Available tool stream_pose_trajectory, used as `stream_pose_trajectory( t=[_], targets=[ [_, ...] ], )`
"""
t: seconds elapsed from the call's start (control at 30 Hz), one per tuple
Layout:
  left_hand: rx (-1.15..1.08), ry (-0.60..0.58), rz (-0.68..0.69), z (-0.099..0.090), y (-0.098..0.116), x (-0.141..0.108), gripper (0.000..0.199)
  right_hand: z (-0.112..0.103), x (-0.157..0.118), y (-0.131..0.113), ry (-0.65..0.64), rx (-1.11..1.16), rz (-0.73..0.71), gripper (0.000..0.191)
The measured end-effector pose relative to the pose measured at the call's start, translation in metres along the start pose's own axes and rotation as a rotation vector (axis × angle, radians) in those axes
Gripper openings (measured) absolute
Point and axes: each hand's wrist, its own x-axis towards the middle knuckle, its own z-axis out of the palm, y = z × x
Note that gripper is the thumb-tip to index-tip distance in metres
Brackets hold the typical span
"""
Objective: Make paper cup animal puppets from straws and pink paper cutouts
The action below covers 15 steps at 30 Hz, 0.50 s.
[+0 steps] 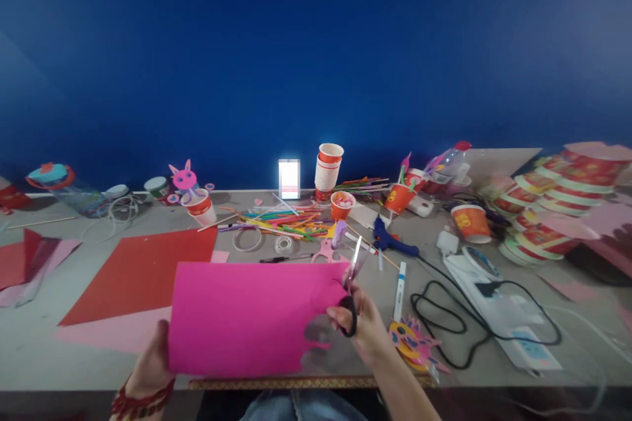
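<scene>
A large magenta sheet (241, 319) is held up above the table's front edge, its right side cut into uneven curves. My left hand (154, 358) grips the sheet's lower left edge, with a red bracelet at the wrist. At the sheet's right edge, my right hand (358, 319) has its fingers in the black handles of a pair of scissors (354, 263). The scissor blades point up and away, at the sheet's upper right corner.
Behind the sheet lie a red sheet (148, 270), colored sticks (281, 218) and tape rolls. Farther back stands a cup stack (327, 174). To the right are a blue glue gun (395, 242), a marker (399, 293), black cable, a power strip (513, 329) and stacked bowls (567, 197).
</scene>
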Motion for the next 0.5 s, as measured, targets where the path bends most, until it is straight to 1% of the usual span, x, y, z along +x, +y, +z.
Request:
stream_pose_trajectory(
  t=[0.03,0.1,0.13,0.17,0.23,0.27,0.3,0.33,0.4,0.43,0.47,0.5],
  targets=[
    [0.126,-0.018,-0.014,-0.002,0.002,0.001,0.044,-0.001,0.000,0.000,-0.007,-0.020,-0.012,0.039],
    [0.358,-0.070,0.043,0.002,0.013,0.002,0.047,-0.003,0.001,0.001,0.024,-0.075,-0.043,0.042],
    [0.416,-0.151,0.090,0.007,0.022,0.003,0.053,-0.005,0.001,0.001,0.039,-0.111,-0.056,0.041],
    [0.441,-0.255,0.125,0.012,0.033,0.004,0.060,-0.006,0.002,0.001,0.040,-0.151,-0.065,0.040],
    [0.438,-0.387,0.205,0.022,0.054,0.007,0.063,-0.009,0.002,0.000,-0.001,-0.232,-0.081,0.035],
    [0.475,-0.439,0.240,0.025,0.063,0.009,0.067,-0.010,0.002,-0.001,-0.028,-0.271,-0.092,0.034],
    [0.559,-0.486,0.272,0.029,0.071,0.011,0.068,-0.010,0.003,-0.003,-0.047,-0.311,-0.104,0.033],
    [0.692,-0.523,0.307,0.032,0.078,0.012,0.065,-0.009,0.003,-0.005,-0.056,-0.356,-0.117,0.032],
    [1.047,-0.552,0.400,0.042,0.084,0.015,0.053,-0.005,0.003,-0.011,-0.051,-0.434,-0.138,0.030],
    [1.205,-0.521,0.471,0.050,0.085,0.016,0.051,-0.002,0.003,-0.015,-0.046,-0.464,-0.143,0.028],
    [1.318,-0.474,0.579,0.059,0.084,0.017,0.047,0.001,0.003,-0.018,-0.046,-0.488,-0.147,0.027],
    [1.386,-0.439,0.707,0.069,0.083,0.018,0.040,0.004,0.002,-0.022,-0.053,-0.507,-0.148,0.025]
  ],
)
